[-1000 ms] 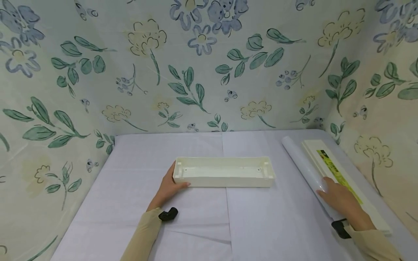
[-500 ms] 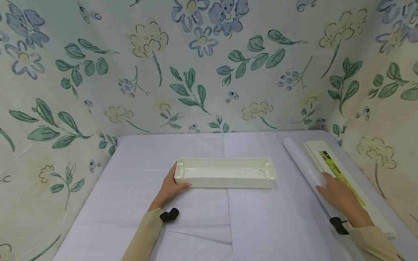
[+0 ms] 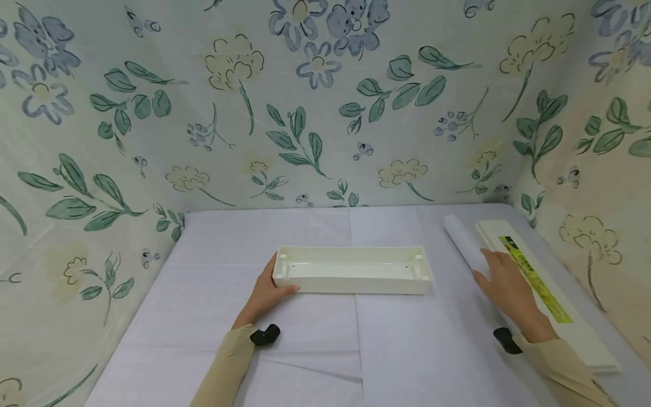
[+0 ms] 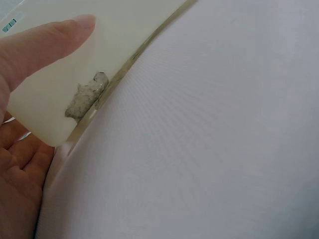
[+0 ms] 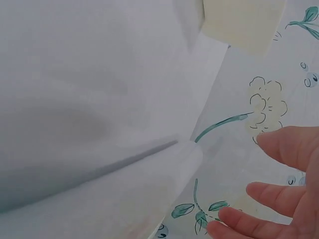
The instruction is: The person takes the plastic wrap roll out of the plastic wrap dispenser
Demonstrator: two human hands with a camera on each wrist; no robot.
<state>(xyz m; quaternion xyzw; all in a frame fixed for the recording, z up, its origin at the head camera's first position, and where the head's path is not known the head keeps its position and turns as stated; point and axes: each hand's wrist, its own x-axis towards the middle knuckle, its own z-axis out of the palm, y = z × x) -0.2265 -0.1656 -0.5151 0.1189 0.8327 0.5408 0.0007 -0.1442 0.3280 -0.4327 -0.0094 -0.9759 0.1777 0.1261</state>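
Observation:
A long white plastic trough (image 3: pixel 351 284), shaped like a planter box with its hollow side up, sits mid-table. My left hand (image 3: pixel 265 292) grips its left end, the thumb along the front wall and the fingers behind the corner. A ragged grey patch (image 4: pixel 85 98) marks the trough's wall below that thumb in the left wrist view. On the right lies a white roll (image 3: pixel 461 240) of smooth sheet material. Over it is my right hand (image 3: pixel 512 294), overlapping the roll in the head view. Its fingers (image 5: pixel 274 196) are spread and loosely bent in the right wrist view, with nothing between them.
Right of the roll lies a long flat white panel (image 3: pixel 592 345) with a yellow-green label (image 3: pixel 541 288). A white cloth (image 3: pixel 229 237) with creases covers the table. Flower-patterned fabric (image 3: pixel 315 141) hangs behind and at both sides.
My right hand has moved forward and to the left along the roll, toward its far end. The left hand keeps its grip on the trough, and the trough stays in place.

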